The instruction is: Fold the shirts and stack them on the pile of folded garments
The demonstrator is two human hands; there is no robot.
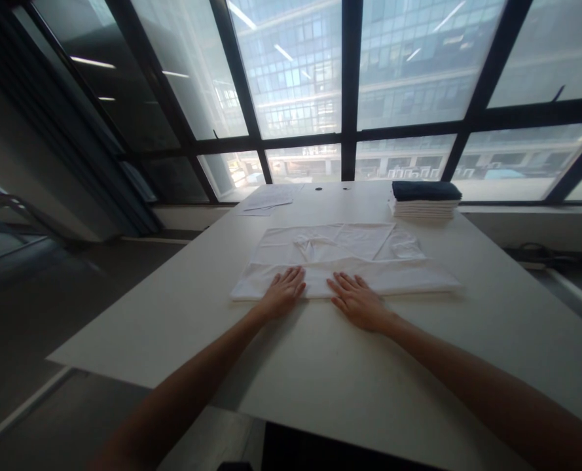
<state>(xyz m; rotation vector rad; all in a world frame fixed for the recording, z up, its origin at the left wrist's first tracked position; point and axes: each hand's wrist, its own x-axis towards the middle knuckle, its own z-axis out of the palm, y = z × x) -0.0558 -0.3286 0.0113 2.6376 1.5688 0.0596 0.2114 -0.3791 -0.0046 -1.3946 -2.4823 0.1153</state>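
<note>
A white garment (344, 258) lies spread and partly folded on the white table (173, 314), its near edge folded over into a band. My left hand (283, 292) lies flat on that near fold, fingers stretched out. Just to its right, my right hand (355, 301) rests palm down on the same fold, fingers spread. Neither hand holds anything.
A stack of folded cloths (424, 199), dark one on top of white ones, stands at the table's far right. Loose paper sheets (270, 198) lie at the far left. Large windows run behind the table. The floor drops away to the left.
</note>
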